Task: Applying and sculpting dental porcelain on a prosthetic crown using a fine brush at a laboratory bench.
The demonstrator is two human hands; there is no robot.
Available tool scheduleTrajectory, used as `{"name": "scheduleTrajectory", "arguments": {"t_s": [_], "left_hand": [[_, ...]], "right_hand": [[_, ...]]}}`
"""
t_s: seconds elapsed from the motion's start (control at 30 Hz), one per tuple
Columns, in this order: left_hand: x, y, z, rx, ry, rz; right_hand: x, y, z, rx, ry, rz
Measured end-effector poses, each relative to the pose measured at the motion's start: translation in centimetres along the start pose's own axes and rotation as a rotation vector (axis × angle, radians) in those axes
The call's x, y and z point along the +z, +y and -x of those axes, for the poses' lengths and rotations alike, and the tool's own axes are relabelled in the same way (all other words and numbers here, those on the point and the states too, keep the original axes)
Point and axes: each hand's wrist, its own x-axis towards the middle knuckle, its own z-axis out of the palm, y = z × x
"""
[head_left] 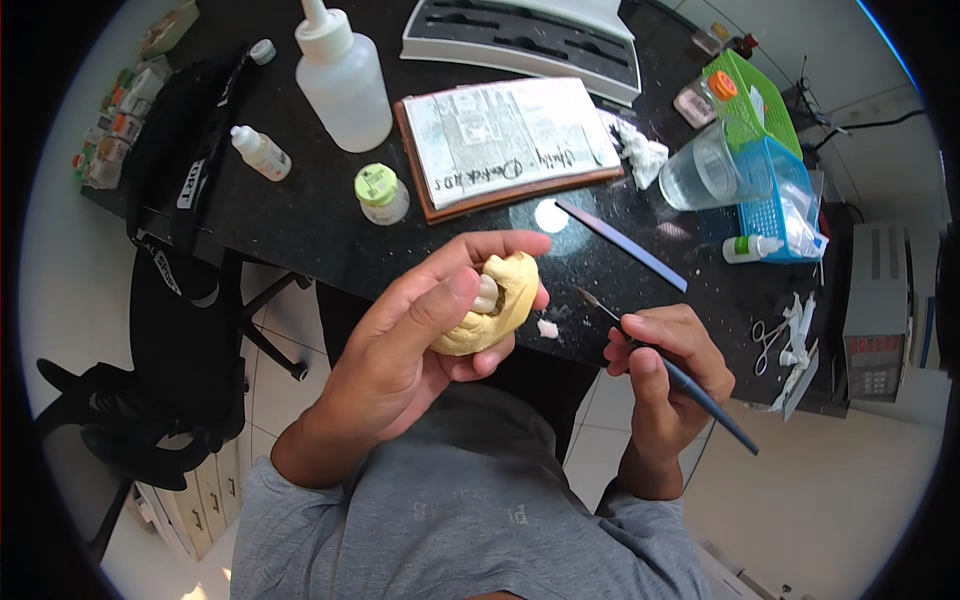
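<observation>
Gripping is noted in both hands. By the fingers of the left hand (395, 340), the yellow cast (516, 303) is held above the near edge of the table (320, 222), probably tilted so that its pale teeth (486, 296) are exposed. The brush (713, 407) is pinched pen-like by the right hand (683, 365), presumably for tip control. Green-lidded jar (382, 197), dropper bottle (263, 155) and glass (698, 172) are set beyond, apparently within reach.

Handwriting (525, 168) — white pad (515, 130), lettering (190, 184) — black strap (205, 145)
</observation>
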Motion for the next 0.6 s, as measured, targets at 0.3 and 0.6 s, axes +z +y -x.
{"name": "scheduleTrajectory", "arguments": {"t_s": [0.3,0.6], "left_hand": [[-0.6,-0.7,1.1,0.063,0.041,-0.109],[-1.0,0.1,-0.1,0.14,0.048,-0.403]], "right_hand": [[-0.9,1.7,1.7,0.107,-0.026,-0.108],[-1.1,1.9,1.7,0.044,-0.084,0.028]]}}
